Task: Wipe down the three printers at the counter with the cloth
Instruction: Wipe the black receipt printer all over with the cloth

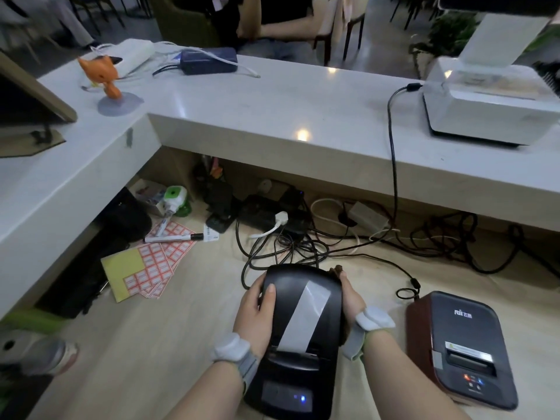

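Note:
A black receipt printer (298, 338) with a strip of white paper coming out of its slot sits on the lower desk in front of me. My left hand (256, 313) grips its left side, thumb on the lid. My right hand (351, 298) is pressed along its right side, holding a dark brown cloth (337, 270) against the casing; only a tuft shows past the fingers. A second printer (460, 348), dark grey with a red-brown side, stands to the right. A white printer (491, 101) sits on the raised counter at the far right.
Tangled black and white cables (303, 244) lie behind the black printer. Sticker sheets (151, 268), a marker (174, 237) and a green-white gadget (174, 198) lie at the left under the counter (272, 101). An orange fox figurine (103, 77) stands on top. A person sits beyond.

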A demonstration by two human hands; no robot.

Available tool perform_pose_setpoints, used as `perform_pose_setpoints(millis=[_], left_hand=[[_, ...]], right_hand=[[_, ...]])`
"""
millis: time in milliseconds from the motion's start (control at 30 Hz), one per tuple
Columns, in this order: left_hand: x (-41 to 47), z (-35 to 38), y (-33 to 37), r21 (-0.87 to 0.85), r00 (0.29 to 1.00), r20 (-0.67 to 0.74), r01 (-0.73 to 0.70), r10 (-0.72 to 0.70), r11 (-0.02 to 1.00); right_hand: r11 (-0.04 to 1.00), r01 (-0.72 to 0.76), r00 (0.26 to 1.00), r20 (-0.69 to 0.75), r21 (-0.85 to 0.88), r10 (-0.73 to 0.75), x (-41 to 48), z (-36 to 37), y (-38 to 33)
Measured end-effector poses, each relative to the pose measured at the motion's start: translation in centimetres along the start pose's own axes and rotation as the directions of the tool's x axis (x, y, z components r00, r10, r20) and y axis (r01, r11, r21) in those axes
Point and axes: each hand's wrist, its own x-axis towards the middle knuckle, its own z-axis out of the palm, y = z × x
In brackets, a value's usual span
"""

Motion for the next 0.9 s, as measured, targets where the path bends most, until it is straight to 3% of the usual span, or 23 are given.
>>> perform_pose_setpoints(millis=[233,500,733,900], left_hand=[[0.0,0.0,0.2,0.003,1.0,-0.003,-0.006,0.006,1.0],[-0.2,0.0,0.5,0.016,1.0,-0.002,-0.017,0.017,1.0],[-0.6,0.1,1.0,0.017,1.0,-0.012,0.024,-0.024,1.0],[-0.6,0.0,1.2,0.011,1.0,-0.016,0.015,-0.015,1.0]], right_hand=[[0.96,-0.049,0.996,0.091,0.277,0.025,-0.7,0.8,-2.4],[0.965,0.204,0.979,-0.042,0.163,-0.2,-1.6,0.7,-0.6],[0.96,-0.003,0.995,0.098,0.28,-0.025,0.7,0.4,-1.2],[0.975,-0.01,0.998,0.065,0.222,-0.005,1.0,0.4,-0.2]])
